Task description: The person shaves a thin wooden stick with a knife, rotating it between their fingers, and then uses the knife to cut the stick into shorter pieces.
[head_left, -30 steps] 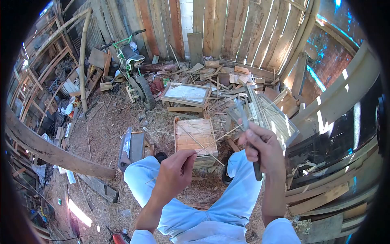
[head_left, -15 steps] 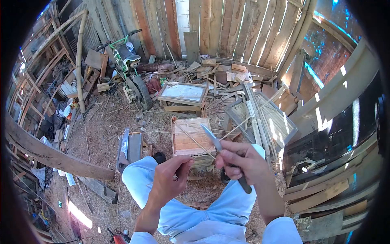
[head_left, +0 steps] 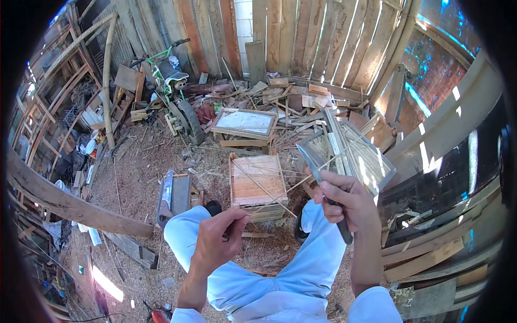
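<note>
Half a second ago the knife [head_left: 311, 162] lay close by the left hand [head_left: 221, 235]; now the right hand [head_left: 343, 200] has swung it out toward 2 o'clock, leaving a clear gap between the two hands. The blade seems, on that showing, to be off the working stretch near the left fingertips, so this looks like a pause between strokes.

The right hand is wrapped round the handle, its butt poking out at about 5 o'clock and the tip aimed at 11. The left hand, at 8 o'clock of the other, is curled tight and appears to pinch a strip [head_left: 295, 185], which runs from its fingertips toward 2 o'clock, passing behind the knife.

The strip is thin, pale tan and nearly straight; whether its surface is smooth is too small to tell. The knife has a grey, pointed blade and a dark handle. At 12 o'clock of the left hand, a crate [head_left: 253, 192] sits on the floor [head_left: 140, 185], with other thin sticks across its top.
</note>
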Tool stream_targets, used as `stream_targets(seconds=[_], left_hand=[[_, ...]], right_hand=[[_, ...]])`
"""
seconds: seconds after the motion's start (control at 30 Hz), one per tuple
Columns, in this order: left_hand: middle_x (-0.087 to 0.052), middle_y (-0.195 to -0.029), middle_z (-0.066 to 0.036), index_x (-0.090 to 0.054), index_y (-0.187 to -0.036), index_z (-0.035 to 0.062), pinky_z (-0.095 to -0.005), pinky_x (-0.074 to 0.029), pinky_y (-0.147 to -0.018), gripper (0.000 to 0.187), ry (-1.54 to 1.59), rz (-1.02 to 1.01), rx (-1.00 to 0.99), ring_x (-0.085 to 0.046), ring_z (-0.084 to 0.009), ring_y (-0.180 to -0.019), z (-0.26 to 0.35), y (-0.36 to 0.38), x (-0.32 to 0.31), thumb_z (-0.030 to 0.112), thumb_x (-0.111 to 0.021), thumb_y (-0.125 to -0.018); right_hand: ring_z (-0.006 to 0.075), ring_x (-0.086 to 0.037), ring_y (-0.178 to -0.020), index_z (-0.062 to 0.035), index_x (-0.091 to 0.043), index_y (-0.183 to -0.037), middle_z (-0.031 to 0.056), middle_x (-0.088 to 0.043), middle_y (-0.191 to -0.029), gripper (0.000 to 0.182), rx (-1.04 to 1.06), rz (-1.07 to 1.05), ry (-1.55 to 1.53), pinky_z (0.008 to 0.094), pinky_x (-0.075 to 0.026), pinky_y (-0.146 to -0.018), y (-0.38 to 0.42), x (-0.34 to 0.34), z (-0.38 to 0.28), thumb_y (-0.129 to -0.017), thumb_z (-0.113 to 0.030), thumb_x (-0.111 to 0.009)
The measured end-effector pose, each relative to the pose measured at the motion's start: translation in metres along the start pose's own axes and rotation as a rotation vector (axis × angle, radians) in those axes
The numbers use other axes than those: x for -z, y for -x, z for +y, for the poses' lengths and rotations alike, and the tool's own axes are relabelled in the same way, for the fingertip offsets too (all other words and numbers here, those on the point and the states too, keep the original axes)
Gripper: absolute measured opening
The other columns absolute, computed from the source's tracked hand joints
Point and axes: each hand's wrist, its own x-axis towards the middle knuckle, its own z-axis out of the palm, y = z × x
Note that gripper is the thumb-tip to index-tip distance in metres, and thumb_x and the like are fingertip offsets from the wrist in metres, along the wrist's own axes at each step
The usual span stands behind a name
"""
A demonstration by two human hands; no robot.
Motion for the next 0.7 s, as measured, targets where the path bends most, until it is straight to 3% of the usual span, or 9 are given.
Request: stream_targets(seconds=[0.07,0.17,0.3,0.57,0.63,0.7], left_hand=[[-0.061,-0.069,-0.011,-0.06,-0.088,0.0,-0.0279,-0.044,-0.049,0.006,0.003,-0.005,0.003,-0.058,-0.0179,-0.054,0.002,-0.001,0.0,-0.001,-0.062,-0.083],[-0.061,-0.071,-0.012,-0.059,-0.09,0.0,-0.028,-0.045,-0.05,0.007,-0.021,-0.056,0.091,-0.059,-0.0172,-0.056,0.005,-0.008,0.0,-0.001,-0.062,-0.083],[-0.062,-0.074,-0.012,-0.059,-0.092,-0.0004,-0.028,-0.046,-0.052,0.009,0.052,-0.004,0.015,-0.06,-0.0179,-0.059,0.014,-0.014,-0.014,-0.001,-0.061,-0.083],[-0.062,-0.074,-0.013,-0.06,-0.091,-0.0003,-0.0296,-0.044,-0.048,0.009,0.036,-0.043,-0.003,-0.058,-0.0224,-0.055,0.011,-0.009,-0.009,-0.001,-0.062,-0.082],[-0.062,-0.074,-0.013,-0.06,-0.09,-0.0004,-0.0298,-0.044,-0.048,0.009,0.03,-0.039,0.019,-0.058,-0.0228,-0.055,0.012,-0.004,-0.006,-0.001,-0.062,-0.082],[-0.062,-0.074,-0.013,-0.059,-0.089,-0.0005,-0.03,-0.044,-0.048,0.008,0.021,-0.039,0.04,-0.058,-0.0232,-0.055,0.01,-0.002,-0.003,-0.001,-0.063,-0.082]], right_hand=[[0.0047,-0.041,-0.052,0.0049,-0.055,-0.113,0.0062,-0.057,-0.08,0.027,0.012,-0.006,0.025,0.0181,-0.031,-0.04,0.0,-0.002,-0.001,-0.093,-0.013,-0.054],[0.0047,-0.041,-0.052,0.004,-0.057,-0.111,0.0066,-0.058,-0.081,0.025,0.049,0.001,0.016,0.0187,-0.031,-0.041,-0.003,-0.012,0.006,-0.093,-0.013,-0.054],[0.0048,-0.04,-0.053,0.001,-0.058,-0.112,0.0043,-0.059,-0.08,0.024,-0.076,-0.082,0.055,0.0184,-0.03,-0.042,-0.005,-0.034,0.03,-0.093,-0.012,-0.053],[0.0042,-0.04,-0.051,0.0027,-0.057,-0.114,0.0057,-0.06,-0.08,0.025,-0.059,-0.088,0.044,0.0178,-0.03,-0.041,-0.005,-0.017,0.018,-0.093,-0.012,-0.054],[0.0039,-0.04,-0.051,0.0028,-0.056,-0.114,0.0062,-0.058,-0.079,0.025,-0.022,0.058,0.068,0.0176,-0.03,-0.04,-0.003,-0.014,0.011,-0.093,-0.01,-0.053],[0.0041,-0.04,-0.051,0.0022,-0.055,-0.117,0.0062,-0.058,-0.078,0.027,0.045,0.027,0.06,0.0176,-0.03,-0.04,-0.005,0.0,0.009,-0.093,-0.01,-0.052]])
